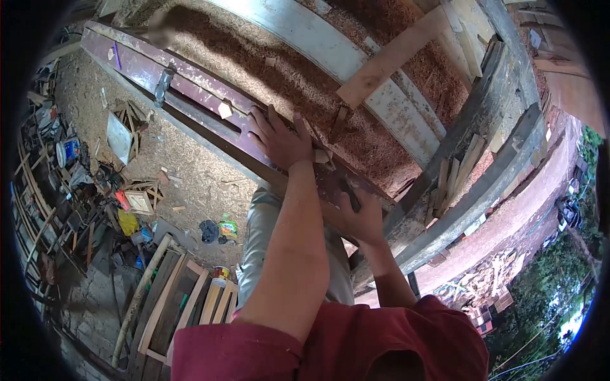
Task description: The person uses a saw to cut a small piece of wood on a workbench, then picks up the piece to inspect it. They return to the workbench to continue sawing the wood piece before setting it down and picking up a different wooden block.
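Observation:
A long, worn maroon wooden board [197, 86] with a narrow slot runs slantwise in front of me. My left hand [284, 141] lies on it with the fingers spread, just right of the slot's end. Farther right, my right hand [363, 219] rests at the same board, its thumb apart and its other fingers curled and partly hidden. Something dark shows beside that thumb; I cannot make out what it is. A dark, shiny cylindrical object [164, 87] stands at the slot's far end. Small pale wood pieces [225, 110] and a purple pen-like stick [117, 55] lie on the board.
Pale planks [305, 32] and a brown board [391, 57] lie over sawdust beyond. Thick grey beams [457, 184] curve along the right. Wooden frames [175, 298], a small tin [220, 273], a yellow bag [128, 222] and scrap litter the floor at left.

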`<state>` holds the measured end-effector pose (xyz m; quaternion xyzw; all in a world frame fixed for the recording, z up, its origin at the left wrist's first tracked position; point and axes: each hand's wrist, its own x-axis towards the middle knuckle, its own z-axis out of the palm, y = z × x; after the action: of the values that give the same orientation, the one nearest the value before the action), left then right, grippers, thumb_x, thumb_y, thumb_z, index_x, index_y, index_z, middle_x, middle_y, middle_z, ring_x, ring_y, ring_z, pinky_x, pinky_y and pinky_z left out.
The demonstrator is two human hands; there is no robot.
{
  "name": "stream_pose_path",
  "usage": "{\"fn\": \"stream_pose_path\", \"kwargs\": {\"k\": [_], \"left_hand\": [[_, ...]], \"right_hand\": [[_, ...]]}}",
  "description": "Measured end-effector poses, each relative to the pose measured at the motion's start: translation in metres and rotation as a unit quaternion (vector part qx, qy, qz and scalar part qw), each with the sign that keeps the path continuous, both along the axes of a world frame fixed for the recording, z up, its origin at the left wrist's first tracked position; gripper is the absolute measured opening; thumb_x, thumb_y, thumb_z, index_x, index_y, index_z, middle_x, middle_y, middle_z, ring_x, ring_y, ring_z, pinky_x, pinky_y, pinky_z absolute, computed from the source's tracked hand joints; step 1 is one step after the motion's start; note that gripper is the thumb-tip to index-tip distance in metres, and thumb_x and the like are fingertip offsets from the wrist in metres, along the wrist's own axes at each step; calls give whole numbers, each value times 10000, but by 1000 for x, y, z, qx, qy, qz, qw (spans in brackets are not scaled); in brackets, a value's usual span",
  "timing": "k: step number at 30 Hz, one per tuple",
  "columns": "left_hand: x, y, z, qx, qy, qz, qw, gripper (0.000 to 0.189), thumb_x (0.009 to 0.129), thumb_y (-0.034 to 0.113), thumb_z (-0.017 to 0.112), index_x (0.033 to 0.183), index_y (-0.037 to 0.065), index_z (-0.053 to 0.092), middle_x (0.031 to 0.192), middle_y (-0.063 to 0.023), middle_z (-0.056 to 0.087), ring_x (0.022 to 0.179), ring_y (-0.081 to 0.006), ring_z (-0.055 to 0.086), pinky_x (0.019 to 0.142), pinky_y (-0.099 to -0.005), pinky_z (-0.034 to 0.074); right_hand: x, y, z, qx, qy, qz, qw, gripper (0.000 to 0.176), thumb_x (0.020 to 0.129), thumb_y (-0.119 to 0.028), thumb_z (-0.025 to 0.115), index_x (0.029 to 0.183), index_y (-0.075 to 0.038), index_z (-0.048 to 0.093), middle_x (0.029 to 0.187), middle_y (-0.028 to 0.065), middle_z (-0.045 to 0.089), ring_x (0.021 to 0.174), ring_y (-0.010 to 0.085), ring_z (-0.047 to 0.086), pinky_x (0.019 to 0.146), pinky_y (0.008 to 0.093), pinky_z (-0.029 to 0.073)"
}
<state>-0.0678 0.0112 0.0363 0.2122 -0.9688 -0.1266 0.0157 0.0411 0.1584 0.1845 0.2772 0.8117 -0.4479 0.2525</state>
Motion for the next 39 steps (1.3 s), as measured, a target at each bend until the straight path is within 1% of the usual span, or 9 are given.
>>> {"fn": "stream_pose_path", "kwargs": {"k": [2, 5, 8, 11, 14, 21, 24, 27, 39], "left_hand": [[8, -4, 1, -14, -14, -6, 1000, 650, 1011, 493, 584, 1498, 66, 526, 1686, -226, 343, 1579, -421, 299, 1278, -631, 207], [2, -3, -4, -15, -14, -10, 1000, 651, 1016, 511, 566, 1494, 70, 534, 1690, -228, 332, 1579, -421, 298, 1277, -631, 207], [3, -2, -3, -19, -17, -18, 1000, 650, 1022, 520, 548, 1495, 74, 537, 1690, -232, 327, 1572, -427, 311, 1271, -635, 216], [-1, -3, -4, -20, -15, -17, 1000, 646, 1029, 522, 534, 1500, 80, 535, 1689, -236, 328, 1565, -431, 322, 1264, -639, 229], [3, -3, -4, -27, -23, -22, 999, 647, 1035, 528, 517, 1508, 88, 532, 1691, -234, 326, 1564, -429, 328, 1258, -644, 237], [-2, -2, -6, -35, -20, -19, 999, 676, 1030, 550, 507, 1539, 104, 514, 1701, -225, 318, 1569, -431, 319, 1253, -655, 237], [5, -3, -5, -44, -17, -27, 999, 678, 1029, 556, 510, 1542, 112, 514, 1705, -225, 312, 1569, -440, 314, 1253, -657, 236], [2, -4, -3, -44, -21, -20, 999, 676, 1029, 560, 515, 1540, 118, 517, 1704, -227, 314, 1567, -447, 313, 1255, -659, 231], [7, -5, -6, -36, -2, -34, 999, 651, 1037, 544, 516, 1524, 112, 529, 1692, -233, 324, 1571, -433, 315, 1264, -668, 209]], "right_hand": [[22, 4, 12, 26, 33, 18, 999, 265, 935, -218, 678, 902, 43, 710, 692, 195, 659, 618, 178, 658, 569, 390, 469], [38, 24, 51, -61, -62, -47, 995, 265, 947, -220, 681, 902, 40, 709, 682, 184, 650, 649, 125, 638, 571, 376, 462], [19, 6, 17, 3, -39, 12, 999, 268, 949, -257, 683, 932, 5, 739, 725, 250, 656, 681, 402, 709, 632, 452, 523], [2, 4, 5, -35, -67, -27, 997, 262, 950, -257, 681, 952, -5, 756, 711, 241, 652, 653, 372, 704, 629, 440, 525], [21, 15, 49, 1, -55, 19, 998, 272, 954, -217, 681, 862, 39, 693, 668, 213, 639, 590, 223, 653, 569, 398, 470], [-3, -1, 10, -19, -9, -23, 1000, 291, 956, -234, 676, 851, 35, 705, 680, 215, 646, 602, 277, 678, 588, 411, 487], [24, 13, 49, -11, -17, -6, 1000, 284, 949, -229, 685, 852, 37, 707, 679, 209, 647, 602, 268, 683, 582, 406, 482], [25, 17, 39, 18, -54, 26, 998, 278, 934, -286, 714, 951, -12, 755, 755, 236, 683, 703, 433, 698, 624, 450, 524], [14, 4, 25, -1, -68, -18, 998, 296, 940, -291, 683, 879, -6, 735, 724, 245, 656, 721, 452, 693, 645, 482, 524]]}}
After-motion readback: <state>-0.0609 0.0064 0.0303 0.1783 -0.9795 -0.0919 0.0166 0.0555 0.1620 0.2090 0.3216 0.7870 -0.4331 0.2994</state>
